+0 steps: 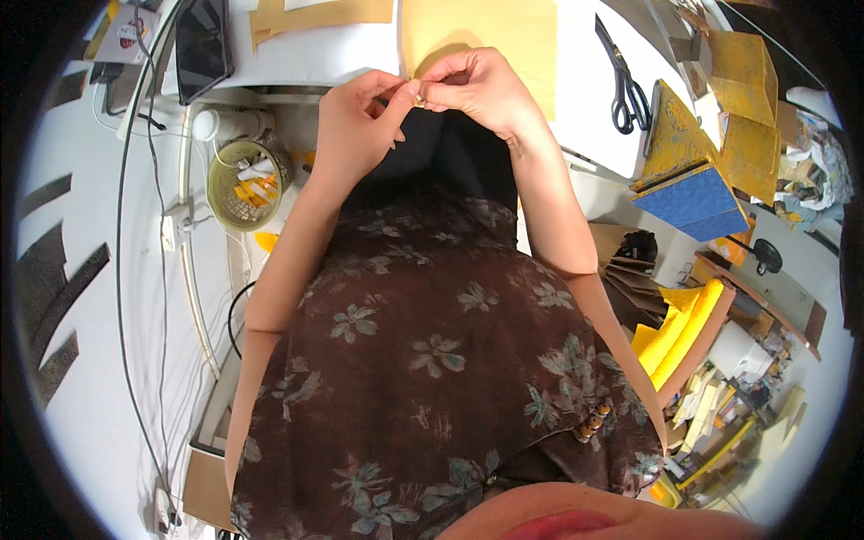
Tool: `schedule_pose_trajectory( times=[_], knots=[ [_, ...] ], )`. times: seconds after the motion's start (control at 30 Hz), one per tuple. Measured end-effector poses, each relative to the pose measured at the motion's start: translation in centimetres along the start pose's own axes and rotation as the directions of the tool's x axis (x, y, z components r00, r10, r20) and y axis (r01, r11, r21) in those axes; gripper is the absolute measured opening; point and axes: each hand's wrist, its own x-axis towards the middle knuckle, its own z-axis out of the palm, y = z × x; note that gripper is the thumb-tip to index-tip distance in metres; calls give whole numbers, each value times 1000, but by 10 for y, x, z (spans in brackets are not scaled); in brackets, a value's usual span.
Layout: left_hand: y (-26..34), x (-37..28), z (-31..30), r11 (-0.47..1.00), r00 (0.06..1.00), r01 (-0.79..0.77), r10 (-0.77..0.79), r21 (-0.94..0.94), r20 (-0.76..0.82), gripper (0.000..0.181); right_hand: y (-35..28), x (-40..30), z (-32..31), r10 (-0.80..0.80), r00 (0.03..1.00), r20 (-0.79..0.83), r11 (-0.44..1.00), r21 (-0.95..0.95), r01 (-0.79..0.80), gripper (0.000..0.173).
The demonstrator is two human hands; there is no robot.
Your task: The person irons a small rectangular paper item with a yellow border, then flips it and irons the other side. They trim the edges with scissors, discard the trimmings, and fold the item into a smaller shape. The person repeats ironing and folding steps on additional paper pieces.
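My left hand (356, 125) and my right hand (484, 91) meet fingertip to fingertip above the table's near edge. Between them they pinch a tiny pale, shiny item (420, 100); it is mostly covered by the fingers, and I cannot tell its kind. Just beyond my right hand lies a sheet of tan paper (503, 27) on the white table top (587, 81). Strips of similar tan paper (324, 17) rest on white sheets past my left hand. Black-handled shears (622, 88) lie on the table to the right of my right hand.
A dark tablet-like device (204, 47) sits at the table's left corner. Below it are a white cylindrical container (233, 125) and a green plastic basket (219, 196) with scraps. Yellow-and-blue boxes (688, 202) stand at the right. Cables (152, 196) run along the left wall.
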Motion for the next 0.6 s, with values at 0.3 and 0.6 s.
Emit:
schedule_pose_trajectory(
  times=[0.3,0.6],
  knots=[
    [4,1,-6,998,999,53,-53,-31,3,16,13,2,7,-141,987,-71,982,-137,131,5],
    [13,10,-11,987,987,152,-154,-46,-42,16,34,-6,-50,-184,881,-436,970,-226,91,15]
  ],
)
